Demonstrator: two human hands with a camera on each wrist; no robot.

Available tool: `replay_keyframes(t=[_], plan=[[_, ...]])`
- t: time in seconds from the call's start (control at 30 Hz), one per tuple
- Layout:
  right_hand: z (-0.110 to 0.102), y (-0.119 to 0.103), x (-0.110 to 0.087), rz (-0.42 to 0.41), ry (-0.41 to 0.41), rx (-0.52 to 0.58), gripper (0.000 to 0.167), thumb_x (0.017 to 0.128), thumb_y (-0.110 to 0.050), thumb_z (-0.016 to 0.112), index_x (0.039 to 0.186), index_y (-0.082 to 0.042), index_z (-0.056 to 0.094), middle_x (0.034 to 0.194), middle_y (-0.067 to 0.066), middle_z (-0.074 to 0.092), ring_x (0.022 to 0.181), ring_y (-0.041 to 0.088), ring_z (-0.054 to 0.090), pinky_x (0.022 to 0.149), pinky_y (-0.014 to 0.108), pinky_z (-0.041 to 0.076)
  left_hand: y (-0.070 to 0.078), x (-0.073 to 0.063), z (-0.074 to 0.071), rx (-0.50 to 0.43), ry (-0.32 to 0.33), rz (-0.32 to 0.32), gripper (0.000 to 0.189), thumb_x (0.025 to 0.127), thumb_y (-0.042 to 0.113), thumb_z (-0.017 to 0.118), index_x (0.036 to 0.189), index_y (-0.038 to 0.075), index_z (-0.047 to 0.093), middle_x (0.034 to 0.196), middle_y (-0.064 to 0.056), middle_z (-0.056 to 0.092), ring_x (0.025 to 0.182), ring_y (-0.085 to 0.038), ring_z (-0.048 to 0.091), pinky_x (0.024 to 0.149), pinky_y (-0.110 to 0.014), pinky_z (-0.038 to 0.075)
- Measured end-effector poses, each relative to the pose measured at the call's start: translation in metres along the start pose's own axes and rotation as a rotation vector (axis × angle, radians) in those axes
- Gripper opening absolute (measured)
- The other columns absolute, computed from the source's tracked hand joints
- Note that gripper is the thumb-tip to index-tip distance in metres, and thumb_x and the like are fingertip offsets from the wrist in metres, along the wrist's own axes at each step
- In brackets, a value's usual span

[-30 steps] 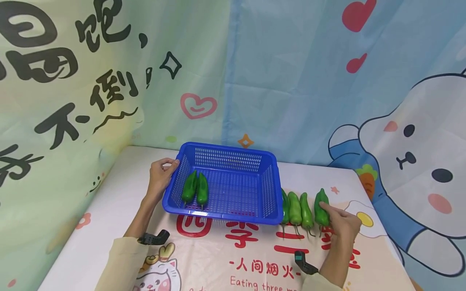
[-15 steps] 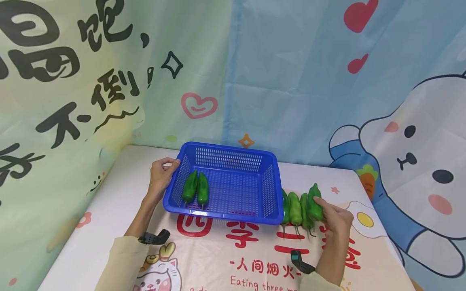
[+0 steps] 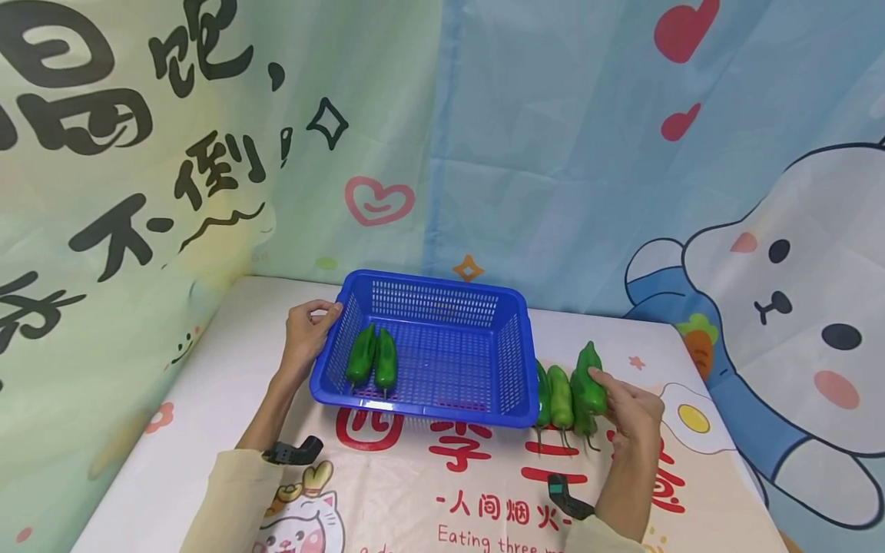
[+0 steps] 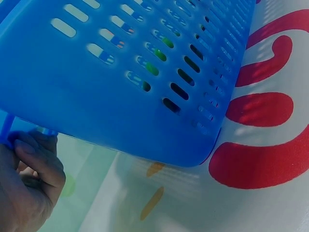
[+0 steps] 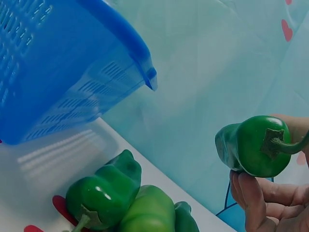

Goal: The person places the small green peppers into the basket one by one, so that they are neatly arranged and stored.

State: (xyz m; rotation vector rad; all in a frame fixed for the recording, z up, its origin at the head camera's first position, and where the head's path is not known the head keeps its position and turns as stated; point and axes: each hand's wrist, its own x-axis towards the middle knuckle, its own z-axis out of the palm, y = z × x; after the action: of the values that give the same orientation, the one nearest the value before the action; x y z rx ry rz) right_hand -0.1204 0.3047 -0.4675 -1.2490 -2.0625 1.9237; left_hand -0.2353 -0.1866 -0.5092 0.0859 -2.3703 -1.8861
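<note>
A blue plastic basket (image 3: 442, 415) with slotted walls sits on the table, and two green peppers (image 3: 361, 355) lie side by side at its left end. My left hand (image 3: 304, 334) grips the basket's left rim; the left wrist view shows its fingers (image 4: 41, 162) curled at the edge. My right hand (image 3: 632, 407) pinches a dark green pepper (image 5: 263, 146) between thumb and fingers, raised off the table with its stem toward the wrist camera. Just right of the basket lie several peppers (image 3: 560, 395); the held one partly covers the rightmost of them in the head view.
A printed cloth with red lettering (image 3: 459, 447) covers the table (image 3: 276, 292). Behind it hangs a patterned curtain (image 3: 539, 192). The basket's right wall (image 5: 63, 96) stands close beside the loose peppers.
My right hand has lifted its pepper and carried it left, over the rightmost pepper of the row. My left hand and the basket have stayed in place.
</note>
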Motion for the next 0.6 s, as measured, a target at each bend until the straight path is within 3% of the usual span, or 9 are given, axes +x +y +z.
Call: replay_keyframes(t=[0.17, 0.3, 0.37, 0.47, 0.6], plan=[[0.0009, -0.0005, -0.0021, 0.009, -0.01, 0.004, 0.086, 0.09, -0.052, 0.088, 0.156, -0.005, 0.059, 0.111, -0.008, 0.069, 0.097, 0.008, 0.067, 0.12, 0.035, 0.051, 0.001, -0.0005, 0.0005, -0.001, 0.001, 0.001, 0.039, 0.111, 0.027, 0.066, 0.119, -0.011, 0.069, 0.081, -0.016, 0.081, 0.054, -0.004, 0.07, 0.051, -0.022, 0.059], [0.0024, -0.0003, -0.0041, -0.003, -0.011, 0.017, 0.077, 0.089, -0.05, 0.09, 0.148, -0.006, 0.067, 0.085, -0.017, 0.069, 0.084, 0.003, 0.071, 0.094, 0.018, 0.058, 0.0014, -0.0009, 0.0002, -0.004, 0.0, -0.006, 0.04, 0.111, 0.027, 0.066, 0.119, -0.011, 0.069, 0.08, -0.014, 0.081, 0.055, -0.004, 0.07, 0.051, -0.021, 0.059], [0.0032, -0.0002, -0.0052, -0.017, -0.013, 0.027, 0.067, 0.089, -0.047, 0.091, 0.14, -0.007, 0.072, 0.081, -0.018, 0.07, 0.079, 0.002, 0.073, 0.082, 0.014, 0.059, 0.001, -0.0007, 0.0005, -0.009, 0.0, -0.008, 0.04, 0.111, 0.027, 0.066, 0.119, -0.011, 0.069, 0.079, -0.012, 0.08, 0.054, -0.004, 0.07, 0.051, -0.021, 0.058], [0.0043, -0.0005, -0.0072, -0.043, -0.015, 0.036, 0.057, 0.09, -0.044, 0.09, 0.132, -0.007, 0.076, 0.077, -0.017, 0.072, 0.076, 0.002, 0.074, 0.076, 0.013, 0.06, 0.0005, -0.0004, 0.0009, -0.011, 0.004, -0.009, 0.04, 0.111, 0.027, 0.067, 0.119, -0.011, 0.07, 0.076, -0.009, 0.08, 0.054, -0.004, 0.07, 0.05, -0.021, 0.058], [0.0063, -0.0018, -0.0099, -0.055, -0.02, 0.016, 0.066, 0.092, -0.045, 0.088, 0.14, -0.002, 0.071, 0.075, -0.018, 0.072, 0.075, 0.001, 0.074, 0.076, 0.013, 0.058, 0.0011, -0.0004, 0.0006, -0.009, 0.005, -0.008, 0.04, 0.111, 0.028, 0.067, 0.119, -0.012, 0.07, 0.076, -0.01, 0.08, 0.054, -0.004, 0.07, 0.05, -0.022, 0.058]])
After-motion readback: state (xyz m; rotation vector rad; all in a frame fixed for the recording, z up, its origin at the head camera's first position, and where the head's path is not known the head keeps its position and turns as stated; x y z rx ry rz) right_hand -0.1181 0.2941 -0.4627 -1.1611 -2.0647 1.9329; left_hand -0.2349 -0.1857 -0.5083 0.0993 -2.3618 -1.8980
